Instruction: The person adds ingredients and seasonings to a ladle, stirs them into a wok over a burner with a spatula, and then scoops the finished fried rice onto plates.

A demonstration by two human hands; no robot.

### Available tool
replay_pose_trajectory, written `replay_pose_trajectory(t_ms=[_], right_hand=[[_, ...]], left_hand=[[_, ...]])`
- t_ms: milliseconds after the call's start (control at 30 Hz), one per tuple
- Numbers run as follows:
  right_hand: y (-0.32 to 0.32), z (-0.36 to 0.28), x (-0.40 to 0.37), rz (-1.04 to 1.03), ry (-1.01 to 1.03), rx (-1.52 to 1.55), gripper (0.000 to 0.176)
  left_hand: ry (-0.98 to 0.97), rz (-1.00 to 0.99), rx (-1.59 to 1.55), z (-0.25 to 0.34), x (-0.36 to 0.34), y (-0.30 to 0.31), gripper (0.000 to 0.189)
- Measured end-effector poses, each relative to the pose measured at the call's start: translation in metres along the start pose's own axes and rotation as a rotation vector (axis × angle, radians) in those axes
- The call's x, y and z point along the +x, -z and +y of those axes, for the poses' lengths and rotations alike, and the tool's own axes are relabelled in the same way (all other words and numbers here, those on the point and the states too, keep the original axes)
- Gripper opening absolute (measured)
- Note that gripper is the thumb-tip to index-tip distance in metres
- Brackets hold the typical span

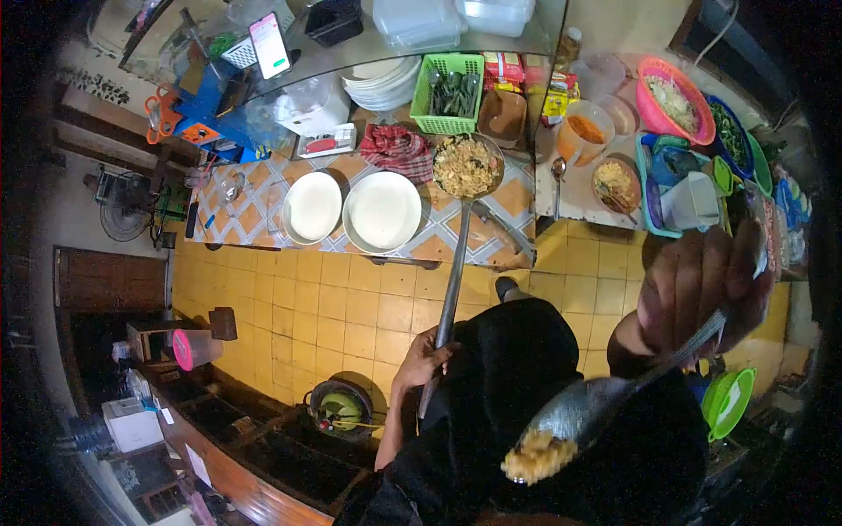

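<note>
My left hand (423, 359) is wrapped around the long metal handle of a ladle (457, 263). The ladle's round bowl, over the table edge, is heaped with fried rice (465, 167) mixed with bits of green. Close to the camera, my right hand (697, 289) grips a metal spoon (574, 412) by its handle. Its tip carries a lump of rice (537, 458). Two pale plates, one left (313, 209) and one right (383, 213), stand side by side to the left of the ladle's bowl, with bare surfaces.
A red checked cloth (396, 153), a green basket (447, 116) of cutlery and stacked plates (381, 85) line the table's back. A knife (500, 228) lies right of the ladle. Farther right are a bowl of yellowish food (616, 184) and a pink basket (649, 74).
</note>
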State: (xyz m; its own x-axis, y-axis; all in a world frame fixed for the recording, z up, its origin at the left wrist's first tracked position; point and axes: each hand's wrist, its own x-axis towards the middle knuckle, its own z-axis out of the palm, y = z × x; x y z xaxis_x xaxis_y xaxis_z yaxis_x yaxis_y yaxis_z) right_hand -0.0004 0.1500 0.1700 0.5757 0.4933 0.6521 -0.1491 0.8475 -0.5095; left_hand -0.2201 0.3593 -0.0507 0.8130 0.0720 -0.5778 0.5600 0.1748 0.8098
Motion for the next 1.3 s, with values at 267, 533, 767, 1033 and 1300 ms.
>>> replay_pose_trajectory(t_ms=[267, 533, 767, 1033, 1300], right_hand=[[-0.026, -0.003, 0.001, -0.067, -0.039, 0.001, 0.025], [0.007, -0.003, 0.012, -0.262, -0.207, 0.35, 0.028], [0.14, 0.067, -0.01, 0.396, -0.443, -0.84, 0.008], [0.314, 0.207, -0.158, 0.261, -0.876, -1.038, 0.017], [0.316, 0.202, -0.168, -0.453, -0.812, -1.352, 0.038]], left_hand=[[-0.085, 0.033, -0.145, -0.016, -0.008, 0.003, 0.006], [-0.137, 0.196, -0.402, -0.037, -0.022, -0.014, 0.012], [-0.055, 0.538, -0.452, -0.047, -0.019, -0.07, 0.016], [-0.03, 0.781, -0.736, -0.038, 0.003, -0.161, 0.014], [-0.201, 0.959, -0.887, -0.064, 0.001, -0.265, 0.016]])
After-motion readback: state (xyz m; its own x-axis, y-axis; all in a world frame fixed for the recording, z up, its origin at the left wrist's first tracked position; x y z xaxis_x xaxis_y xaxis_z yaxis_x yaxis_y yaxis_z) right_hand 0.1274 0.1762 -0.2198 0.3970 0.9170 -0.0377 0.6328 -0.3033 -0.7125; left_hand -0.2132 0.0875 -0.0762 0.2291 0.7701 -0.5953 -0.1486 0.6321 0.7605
